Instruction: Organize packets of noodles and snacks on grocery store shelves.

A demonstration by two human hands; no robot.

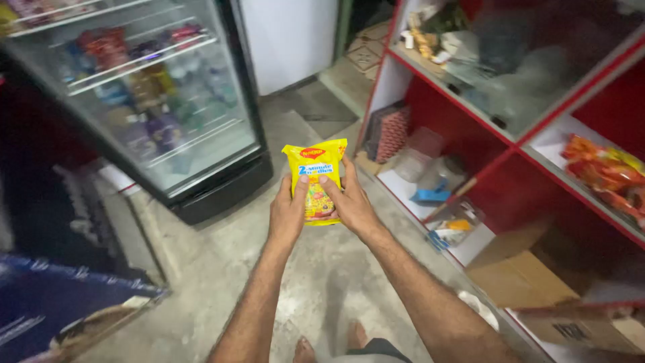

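Observation:
A yellow noodle packet (314,161) is held upright in front of me over the concrete floor, its printed face towards the camera. My left hand (287,215) grips its lower left side, thumb on the front. My right hand (351,204) grips its lower right side, thumb also pressed on the front. Both forearms reach in from the bottom of the view. The packet's lower edge is hidden behind my fingers.
A glass-door drinks cooler (154,101) stands at left, full of bottles. Red shelving (497,134) with jars, snack packets (605,175) and cardboard boxes (531,275) runs along the right. A dark blue box (60,309) sits at lower left. My bare feet show below.

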